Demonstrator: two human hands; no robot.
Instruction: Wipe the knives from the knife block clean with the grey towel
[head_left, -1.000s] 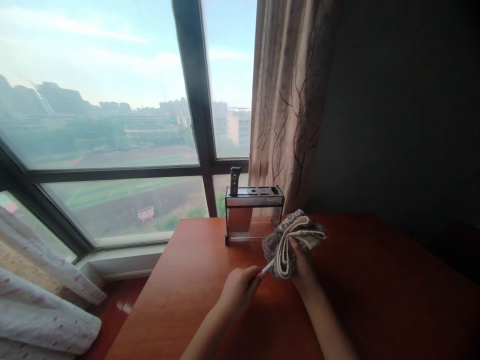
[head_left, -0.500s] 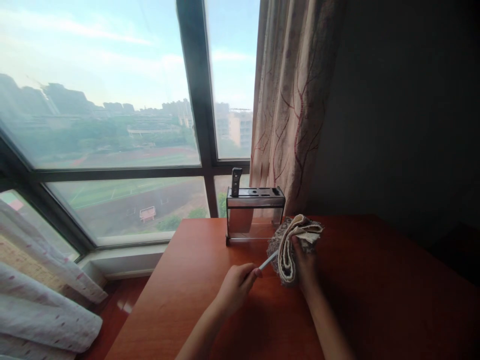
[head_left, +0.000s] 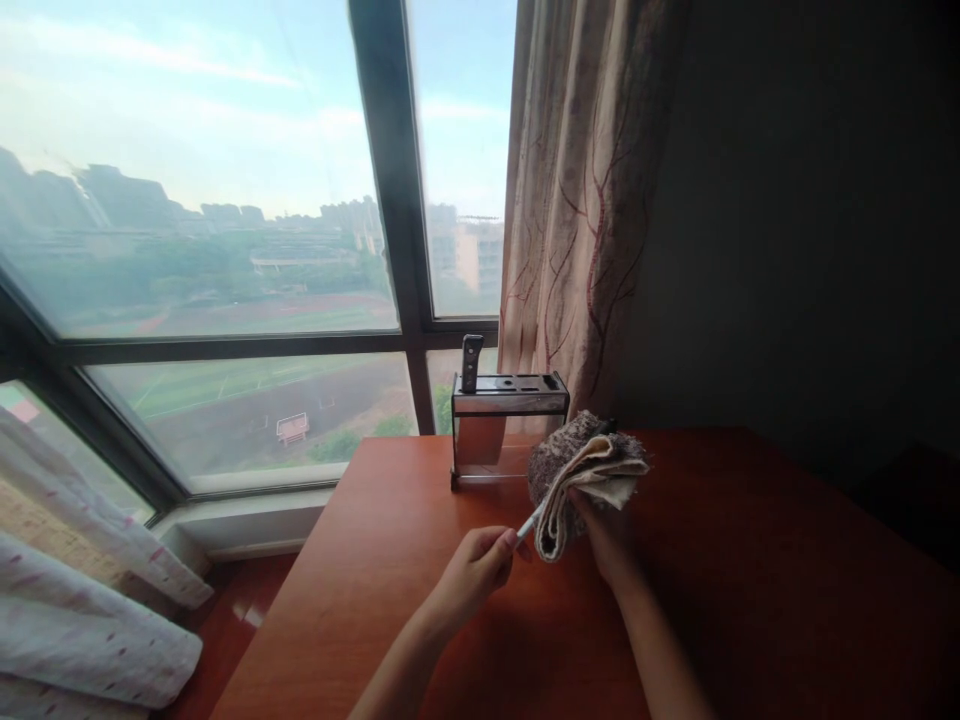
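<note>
My left hand (head_left: 480,560) is closed around a thin white handle (head_left: 529,522). The far end of the handle runs into a folded cloth (head_left: 577,470), so what it belongs to is hidden. The cloth is cream on one side and shaggy grey-brown on the other. My right hand (head_left: 596,530) grips the cloth from the right, with its fingers partly hidden in the folds. Just behind the cloth stands a clear knife block (head_left: 510,400) with a black slotted top. One knife with a black handle (head_left: 471,362) is in its left slot, its broad blade showing through the clear side.
The reddish-brown wooden table (head_left: 352,600) reaches to a large window (head_left: 225,250) at the back left. A patterned curtain (head_left: 577,200) hangs behind the knife block. Another, pale curtain (head_left: 90,620) lies at the lower left, and a dark wall stands on the right.
The cloth has turned and shifted slightly left along the white handle, showing more of its shaggy side and less of the handle. My right hand moved with it; my left hand stays nearly in place.
</note>
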